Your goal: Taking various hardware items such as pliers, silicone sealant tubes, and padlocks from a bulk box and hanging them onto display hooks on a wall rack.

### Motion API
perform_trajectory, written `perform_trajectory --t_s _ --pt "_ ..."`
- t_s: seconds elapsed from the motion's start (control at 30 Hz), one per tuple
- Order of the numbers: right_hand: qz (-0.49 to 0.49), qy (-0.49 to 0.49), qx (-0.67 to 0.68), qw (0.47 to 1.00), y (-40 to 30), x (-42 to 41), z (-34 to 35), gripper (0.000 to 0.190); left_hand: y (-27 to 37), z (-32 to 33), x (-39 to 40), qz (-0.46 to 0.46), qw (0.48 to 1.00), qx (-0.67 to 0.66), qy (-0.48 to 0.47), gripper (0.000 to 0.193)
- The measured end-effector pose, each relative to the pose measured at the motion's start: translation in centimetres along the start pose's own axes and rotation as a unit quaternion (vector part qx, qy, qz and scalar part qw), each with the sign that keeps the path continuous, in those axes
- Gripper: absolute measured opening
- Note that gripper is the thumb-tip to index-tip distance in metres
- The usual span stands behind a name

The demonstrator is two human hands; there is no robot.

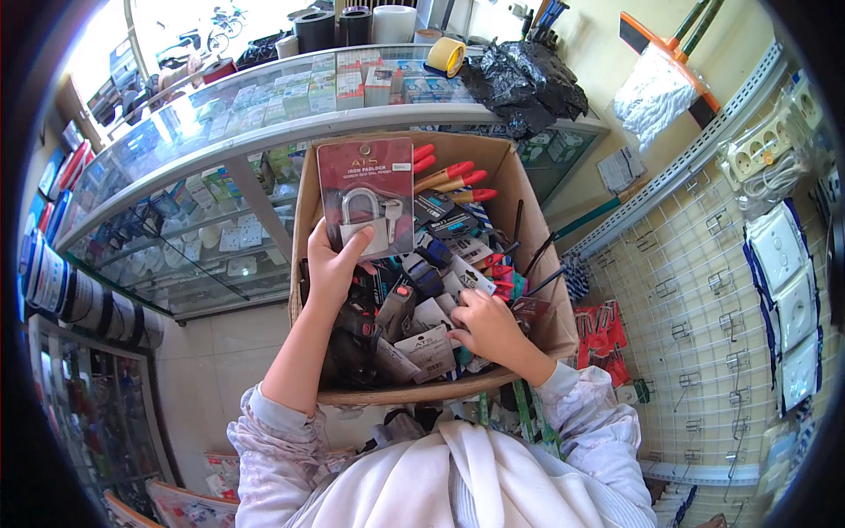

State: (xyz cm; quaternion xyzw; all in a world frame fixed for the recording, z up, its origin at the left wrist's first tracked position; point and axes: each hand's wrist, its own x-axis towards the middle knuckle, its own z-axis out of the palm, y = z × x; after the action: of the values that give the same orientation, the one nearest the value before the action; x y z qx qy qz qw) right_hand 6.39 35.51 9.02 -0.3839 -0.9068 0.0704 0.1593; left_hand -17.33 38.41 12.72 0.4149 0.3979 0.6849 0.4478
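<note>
My left hand (327, 267) holds up a blister-packed padlock with keys on a red card (389, 181), thumb across its front. It is held over the left side of an open cardboard box (558, 310). Deep in that box, my right hand (492, 327) has its fingers curled at white-carded packages (428, 351); whether it grips one is hidden. Around it lie black-carded packages (449, 214) and a grey and black item with a red button (398, 305). Red-tipped wooden handles (455, 177) stick up at the back of the box.
A glass display counter (264, 125) stands behind the box, with yellow tape (446, 57) and a crumpled black plastic bag (528, 82) on top. To the right is a white wire grid (667, 356) with hooks. A cabinet with glass (99, 402) is at left.
</note>
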Motion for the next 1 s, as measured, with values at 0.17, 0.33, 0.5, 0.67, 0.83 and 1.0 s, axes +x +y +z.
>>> perform_trajectory --t_s 0.17,0.33,0.5,0.67,0.83,1.0 --pt "0.065 -0.005 0.144 0.987 -0.8 -1.1 -0.1 0.016 0.0 0.2 -0.4 -0.008 1.000 0.006 -0.029 0.024" --pt "0.100 0.043 0.238 0.965 -1.4 -1.2 -2.7 0.012 -0.7 0.5 -0.7 -0.028 0.998 0.004 -0.051 0.025" --pt "0.144 0.112 0.291 0.939 -1.1 -1.5 -8.4 0.012 -0.7 0.9 -0.8 -0.032 0.996 0.005 -0.080 0.027" --pt "0.200 0.143 0.310 0.918 0.6 -3.4 -12.0 0.013 -1.1 0.4 -0.6 -0.044 0.996 0.004 -0.083 0.027" --pt "0.245 0.193 0.314 0.897 1.3 -5.8 -12.7 0.015 -0.6 0.6 -0.8 -0.057 0.995 -0.029 -0.082 0.027" --pt "0.254 0.259 0.332 0.871 1.4 -6.3 -13.0 0.017 -0.8 0.6 -0.9 -0.053 0.994 -0.032 -0.094 0.028"
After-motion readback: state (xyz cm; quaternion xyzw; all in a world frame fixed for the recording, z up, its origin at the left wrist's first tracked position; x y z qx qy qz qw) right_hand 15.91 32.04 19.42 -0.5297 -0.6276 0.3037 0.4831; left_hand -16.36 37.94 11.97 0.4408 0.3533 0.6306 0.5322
